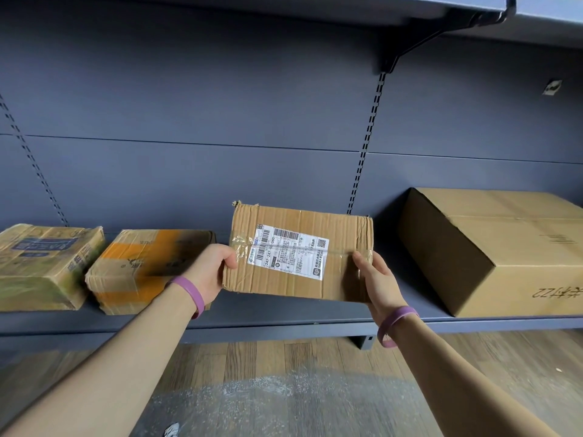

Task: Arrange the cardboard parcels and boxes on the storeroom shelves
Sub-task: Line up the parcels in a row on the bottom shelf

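The labelled parcel (298, 257) was up over the shelf (252, 329), in the gap btwn the orange-taped box (145, 269) and the big plain box (492, 250), held w/ both hands. The left hand (211, 272) pinched its left edge, thumb on top, and the right hand (375, 279) did the same at the right edge. The fingers of both were tucked under the parcel, out of sight. Couldn't tell whether its far edge touched the shelf or hung clear. Main risk, as I judged it: the grip was at the edges only, on soft crumpled card w/ slick tape, so a slip on either side could tip the parcel & drop it past the shelf lip onto the wood floor (284, 357). The torn back-left corner could also rip further if shoved vs. the back panel (189, 105). A swing left would prob. knock the orange-taped box, which sat skewed just beside the left hand, its front near the shelf lip. Further left lay a printed box (44, 266), close to the orange one. The big plain box stood apart to the right, no obstacle. A slotted upright (366, 146) ran up the back panel behind the parcel to a bracket (410, 48) under the upper shelf (284, 4); neither was in the way. Purple bands (189, 294) sat on both wrists.
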A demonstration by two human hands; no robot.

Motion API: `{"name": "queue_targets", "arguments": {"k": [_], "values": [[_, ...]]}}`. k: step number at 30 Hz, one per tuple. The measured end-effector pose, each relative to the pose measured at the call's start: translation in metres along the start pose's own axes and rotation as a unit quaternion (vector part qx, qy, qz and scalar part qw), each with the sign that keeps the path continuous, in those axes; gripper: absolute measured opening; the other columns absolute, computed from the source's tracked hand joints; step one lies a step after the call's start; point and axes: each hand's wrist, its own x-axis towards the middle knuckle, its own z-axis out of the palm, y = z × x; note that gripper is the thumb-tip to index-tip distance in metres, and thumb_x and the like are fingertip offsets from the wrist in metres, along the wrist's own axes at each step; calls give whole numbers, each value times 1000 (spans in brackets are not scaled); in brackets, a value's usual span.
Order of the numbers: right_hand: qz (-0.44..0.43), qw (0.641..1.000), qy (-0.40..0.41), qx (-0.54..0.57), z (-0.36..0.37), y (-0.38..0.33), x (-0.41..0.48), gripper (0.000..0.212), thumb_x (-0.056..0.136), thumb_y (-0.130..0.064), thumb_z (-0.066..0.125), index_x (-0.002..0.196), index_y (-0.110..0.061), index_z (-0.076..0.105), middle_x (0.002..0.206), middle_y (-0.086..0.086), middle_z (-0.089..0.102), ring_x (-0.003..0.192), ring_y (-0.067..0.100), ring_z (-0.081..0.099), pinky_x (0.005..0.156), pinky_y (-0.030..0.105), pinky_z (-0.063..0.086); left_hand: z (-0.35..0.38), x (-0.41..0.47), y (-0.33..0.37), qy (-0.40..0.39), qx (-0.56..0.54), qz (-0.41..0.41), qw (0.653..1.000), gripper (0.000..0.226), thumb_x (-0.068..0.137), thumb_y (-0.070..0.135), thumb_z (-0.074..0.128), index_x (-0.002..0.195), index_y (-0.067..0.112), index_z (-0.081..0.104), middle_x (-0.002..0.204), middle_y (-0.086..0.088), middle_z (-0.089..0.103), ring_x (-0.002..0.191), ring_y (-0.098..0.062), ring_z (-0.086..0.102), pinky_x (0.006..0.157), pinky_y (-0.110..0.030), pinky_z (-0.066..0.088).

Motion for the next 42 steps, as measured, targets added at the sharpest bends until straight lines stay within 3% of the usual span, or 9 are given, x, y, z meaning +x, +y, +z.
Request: {"name": "queue_targets", "arguments": {"k": [5,10,13,18,23,29,33,37,42], "values": [[19,1000,8,-2,-2,-3,0,10,100,-23,56,107,-24,62,107,9,67,109,31,62,107,56,44,2,-3,6,2,3,54,999,23,93,1,36,94,5,59,92,-9,67,95,-30,58,81,-40,48],[35,999,3,0,-6,-4,-2,22,95,2,55,111,-13,58,98,9,65,90,22,60,90,45,50,-1,15,10,27,-56,10,998,75,90,78,35,133,20,57,129,-5,65,121,-29,56,102,-51,33],[29,999,-3,-12,-4,-4,-6,34,89,17,52,109,-11,53,91,7,62,84,20,57,78,37,47,-5,19,7,39,6,-21,999,88,75,91,42,131,26,63,130,-7,67,124,-31,55,111,-55,28],[19,996,-64,-62,-4,-8,-9,51,76,23,66,107,-12,44,94,8,61,85,22,60,79,42,52,-12,24,-1,66,36,-1,997,41,95,28,65,131,10,59,115,-16,72,93,-28,71,72,-39,56],[47,984,-166,-37,-4,-3,-10,93,57,-44,93,133,-26,43,116,-2,68,108,16,67,98,39,52,-17,22,-1,59,28,0,998,34,93,4,60,127,8,58,115,-19,71,104,-36,68,92,-52,54],[85,992,-79,-40,2,-5,-3,66,75,-62,71,123,-21,51,111,2,61,105,22,61,94,47,52,-19,22,0,53,63,14,996,49,88,-8,56,133,10,53,118,-17,69,108,-37,67,94,-55,54],[35,993,-4,-114,5,-3,0,47,93,-35,66,125,-10,42,96,3,62,86,17,60,89,43,51,-16,23,-2,57,125,48,989,63,85,-16,54,138,16,44,123,-10,63,113,-29,60,89,-48,53],[-3,991,-20,-135,6,-4,2,42,95,-19,66,121,-16,34,90,-1,63,79,11,60,80,31,50,-13,27,-4,62,124,67,988,43,87,18,65,126,17,49,125,-6,62,119,-25,55,103,-52,43],[-33,978,-22,-204,5,7,10,42,94,-4,62,118,-16,30,101,2,56,91,18,56,83,34,47,-3,24,-3,61,70,72,993,51,92,71,42,115,32,64,116,-1,68,107,-18,56,77,-37,37]]}}
